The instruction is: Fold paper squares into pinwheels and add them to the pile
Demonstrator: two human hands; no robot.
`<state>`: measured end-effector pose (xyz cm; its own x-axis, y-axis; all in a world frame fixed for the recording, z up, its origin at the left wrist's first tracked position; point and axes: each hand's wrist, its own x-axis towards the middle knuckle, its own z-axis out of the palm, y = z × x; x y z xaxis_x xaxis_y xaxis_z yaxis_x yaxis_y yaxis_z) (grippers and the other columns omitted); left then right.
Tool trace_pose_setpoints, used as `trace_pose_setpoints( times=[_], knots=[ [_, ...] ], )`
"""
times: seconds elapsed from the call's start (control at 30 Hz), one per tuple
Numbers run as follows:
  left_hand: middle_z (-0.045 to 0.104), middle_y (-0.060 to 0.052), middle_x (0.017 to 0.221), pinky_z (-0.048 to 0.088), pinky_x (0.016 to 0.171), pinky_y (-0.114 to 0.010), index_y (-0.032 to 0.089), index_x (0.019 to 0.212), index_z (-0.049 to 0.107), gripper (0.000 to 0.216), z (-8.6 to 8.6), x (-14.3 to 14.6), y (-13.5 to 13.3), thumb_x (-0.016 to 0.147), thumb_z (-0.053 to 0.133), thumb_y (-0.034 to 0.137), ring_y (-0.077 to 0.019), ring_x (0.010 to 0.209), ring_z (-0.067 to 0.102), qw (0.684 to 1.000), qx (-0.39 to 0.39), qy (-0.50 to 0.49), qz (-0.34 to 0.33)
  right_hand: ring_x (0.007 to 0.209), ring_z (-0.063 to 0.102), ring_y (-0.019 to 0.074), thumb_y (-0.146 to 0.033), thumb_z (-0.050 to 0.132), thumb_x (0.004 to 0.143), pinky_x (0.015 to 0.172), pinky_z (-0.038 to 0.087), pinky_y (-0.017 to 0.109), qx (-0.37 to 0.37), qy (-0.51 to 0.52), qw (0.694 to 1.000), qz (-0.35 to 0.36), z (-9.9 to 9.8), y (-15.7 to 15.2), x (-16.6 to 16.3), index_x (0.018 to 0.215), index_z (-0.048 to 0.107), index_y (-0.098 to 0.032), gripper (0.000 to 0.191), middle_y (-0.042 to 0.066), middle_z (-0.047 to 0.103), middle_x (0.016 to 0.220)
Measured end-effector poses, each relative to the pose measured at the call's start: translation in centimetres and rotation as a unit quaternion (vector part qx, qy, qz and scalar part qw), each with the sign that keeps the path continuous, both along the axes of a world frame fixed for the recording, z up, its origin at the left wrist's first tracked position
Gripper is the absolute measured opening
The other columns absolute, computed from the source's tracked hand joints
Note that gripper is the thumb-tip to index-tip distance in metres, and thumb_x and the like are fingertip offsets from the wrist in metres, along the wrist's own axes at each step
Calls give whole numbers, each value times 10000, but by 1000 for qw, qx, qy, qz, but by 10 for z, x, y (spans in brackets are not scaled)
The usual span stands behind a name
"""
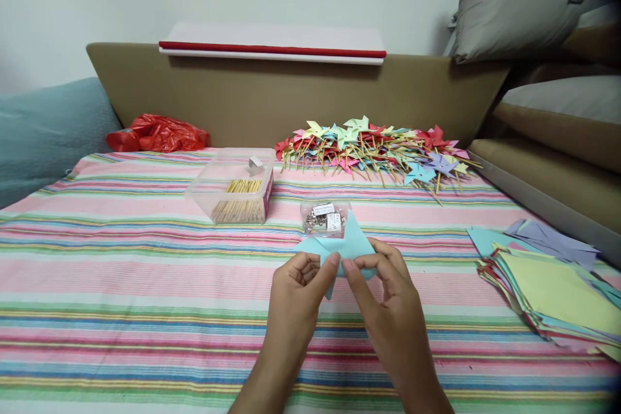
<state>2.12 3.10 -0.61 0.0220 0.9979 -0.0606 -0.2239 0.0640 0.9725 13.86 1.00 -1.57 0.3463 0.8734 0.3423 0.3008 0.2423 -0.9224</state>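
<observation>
Pink-striped cloth point(160, 336) fills the foreground of my head feed. Lower centre of frame: both bare hands at work on one piece. Left hand point(295, 288): thumb and curled forefinger pinch a light-blue paper pinwheel point(350, 246) near its middle. Right hand point(395, 301): thumb tip beside the left thumb, forefinger bent, paper nipped between them. I cannot tell whether a pin lies under the thumbs. The pinwheel sits at frame centre, blades angled outward, one pointing up.

Right edge, lower: loose stack of coloured paper sheets point(557, 291), pale yellow uppermost, lilac and blue pieces behind.

Just beyond the pinwheel I log a clear pouch of small metal pieces point(317, 218), white labels inside. Left of it, a translucent plastic tub point(206, 174) holds thin wooden sticks point(242, 186).

Farther, upper right of centre: heap of stick-mounted pinwheels point(356, 137). Upper left: crumpled red plastic bag point(162, 134), against a brown panel point(237, 103).
</observation>
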Motion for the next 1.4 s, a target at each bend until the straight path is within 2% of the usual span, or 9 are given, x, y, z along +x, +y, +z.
trace_pose_setpoints(
  times=[0.37, 0.53, 0.63, 0.73, 0.93, 1.07, 1.2, 1.3, 1.4],
  knots=[
    [508, 27, 636, 358, 578, -228, 168, 659, 589, 334, -4, -3, 3, 778, 783, 413, -114, 624, 435, 999, -14, -39, 19, 1238, 535, 318, -445, 680, 841, 1019, 435, 496, 3, -10, 1000, 6, -2, 0, 1, 764, 664, -233, 225, 106, 596, 1211],
    [450, 43, 582, 322, 541, -231, 180, 601, 540, 398, 2, -14, 7, 788, 757, 456, -111, 572, 404, 999, 10, 29, -38, 1164, 599, 292, -505, 706, 815, 893, 529, 418, -31, 144, 989, 7, 8, -1, 12, 929, 606, -241, 305, 116, 594, 1314],
    [434, 49, 550, 296, 513, -238, 182, 604, 567, 387, 6, -21, 8, 773, 764, 469, -109, 529, 387, 992, 16, 68, -107, 1000, 661, 283, -560, 740, 763, 783, 553, 378, -124, 229, 963, 74, 15, -2, 25, 1067, 647, -237, 454, 111, 673, 1191],
    [444, 51, 545, 278, 503, -237, 181, 616, 609, 346, 10, -24, 8, 768, 775, 444, -100, 508, 361, 987, 30, 61, -146, 945, 660, 283, -562, 755, 749, 754, 537, 361, -195, 233, 933, 192, 18, -4, 35, 1029, 735, -206, 454, 95, 726, 1056],
    [568, -3, 679, 352, 574, -245, 165, 766, 700, 274, 10, -24, 8, 839, 708, 428, -130, 608, 467, 972, 36, 73, -220, 956, 652, 265, -511, 757, 771, 747, 521, 333, -216, 199, 921, 256, 20, -6, 37, 1100, 764, -224, 436, 82, 721, 1122],
    [577, -8, 665, 350, 573, -255, 169, 728, 683, 280, 4, -26, 10, 841, 707, 424, -144, 613, 489, 969, 37, 127, -208, 862, 647, 247, -500, 766, 752, 674, 505, 316, -228, 174, 925, 250, 17, -4, 38, 1046, 763, -215, 410, 78, 717, 1082],
    [654, -41, 738, 411, 616, -272, 171, 794, 726, 268, 5, -28, 11, 848, 699, 432, -173, 667, 564, 966, 22, 114, -232, 755, 614, 201, -486, 769, 750, 621, 464, 279, -235, 163, 926, 246, 13, -3, 38, 992, 742, -208, 370, 43, 725, 933],
    [687, -47, 782, 462, 692, -275, 180, 803, 733, 264, 8, -28, 11, 855, 697, 437, -183, 737, 612, 974, 17, 68, -216, 812, 631, 230, -496, 769, 747, 662, 468, 303, -210, 197, 935, 209, 12, -1, 32, 1020, 738, -199, 404, 48, 738, 906],
    [723, -57, 880, 483, 820, -291, 196, 901, 749, 250, 7, -23, 9, 872, 687, 437, -193, 859, 646, 987, 11, 2, -161, 950, 643, 263, -481, 789, 740, 781, 479, 345, -159, 297, 933, 130, 10, -1, 21, 1023, 740, -198, 404, 61, 759, 976]
  ],
)
